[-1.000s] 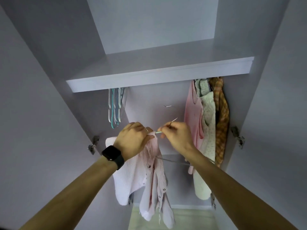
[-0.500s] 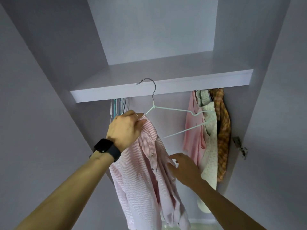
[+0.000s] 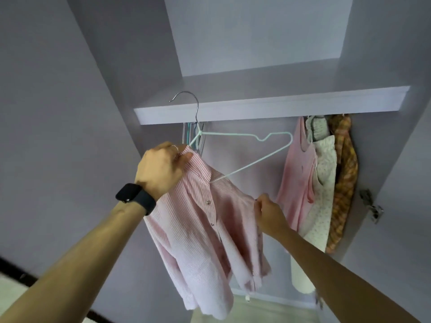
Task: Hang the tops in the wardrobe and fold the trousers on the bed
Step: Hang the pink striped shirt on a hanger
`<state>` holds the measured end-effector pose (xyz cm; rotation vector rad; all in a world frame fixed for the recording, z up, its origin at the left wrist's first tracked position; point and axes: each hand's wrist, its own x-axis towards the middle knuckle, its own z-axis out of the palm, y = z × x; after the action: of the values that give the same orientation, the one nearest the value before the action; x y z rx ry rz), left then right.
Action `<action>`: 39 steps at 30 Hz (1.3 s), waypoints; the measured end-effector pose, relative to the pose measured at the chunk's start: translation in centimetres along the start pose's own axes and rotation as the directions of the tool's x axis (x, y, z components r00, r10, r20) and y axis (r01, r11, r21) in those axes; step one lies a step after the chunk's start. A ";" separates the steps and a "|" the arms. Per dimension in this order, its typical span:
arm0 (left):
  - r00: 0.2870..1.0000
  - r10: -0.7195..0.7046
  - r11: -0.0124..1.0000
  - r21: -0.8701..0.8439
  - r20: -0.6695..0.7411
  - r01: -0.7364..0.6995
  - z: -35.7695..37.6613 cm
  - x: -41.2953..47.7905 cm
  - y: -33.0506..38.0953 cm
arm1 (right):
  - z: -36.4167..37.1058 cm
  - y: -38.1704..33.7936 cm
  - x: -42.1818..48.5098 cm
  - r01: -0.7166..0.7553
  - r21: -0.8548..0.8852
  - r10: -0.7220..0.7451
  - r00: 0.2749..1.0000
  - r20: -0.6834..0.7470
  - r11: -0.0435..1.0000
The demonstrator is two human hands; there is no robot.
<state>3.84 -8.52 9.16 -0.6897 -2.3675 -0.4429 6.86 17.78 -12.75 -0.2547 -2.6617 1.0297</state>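
In the head view, the left hand (image 3: pixel 161 170) is raised in front of the wardrobe, its fingers curled around the collar of the pink striped shirt (image 3: pixel 198 229) where that shoulder sits on the pale green hanger (image 3: pixel 228 134). The hanger's long axis runs left to right. Its steel hook stands up in front of the shelf (image 3: pixel 256 110), and its right arm juts out bare towards the tops already hung (image 3: pixel 300 171). The right hand (image 3: pixel 268 213) pinches the shirt's loose front edge, below the bare arm and a little to the left of its tip. This hand is clearly the nearer of the two, so the cloth probably has to go up and to the right to slip over that end. The rail is hidden under the shelf.
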 end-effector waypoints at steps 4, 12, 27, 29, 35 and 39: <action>0.999 -0.006 0.999 0.046 0.034 0.005 -0.4 -1.5 -1.8 | -2.0 -0.6 1.3 -0.045 0.027 0.046 0.998 -0.034 0.999; 0.974 0.170 0.973 0.133 0.149 -0.190 -0.7 -4.0 -4.6 | -8.7 -1.6 3.3 0.165 -0.066 -0.171 0.979 -0.108 0.984; 0.848 -0.024 0.886 0.404 0.530 -0.228 8.2 -6.1 0.3 | -13.6 -7.9 3.6 0.177 0.131 -0.109 0.905 -0.412 0.975; 0.864 -0.045 0.912 0.373 0.501 -0.169 8.6 -5.9 0.7 | -15.0 -8.2 3.1 0.231 0.085 -0.159 0.850 -0.502 0.969; 0.952 -0.149 0.986 0.113 0.267 0.123 7.2 -2.2 1.2 | -12.8 -7.4 -1.7 0.315 0.054 -0.302 0.937 -0.179 0.947; 0.990 -0.088 0.992 -0.075 0.106 0.096 6.1 -1.0 0.4 | -12.6 -4.4 -2.8 0.196 -0.052 -0.147 0.860 0.489 0.979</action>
<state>1.83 -5.76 3.98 -0.6555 -2.4978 -0.5575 13.24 21.75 -1.36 0.2593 -3.1106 1.0082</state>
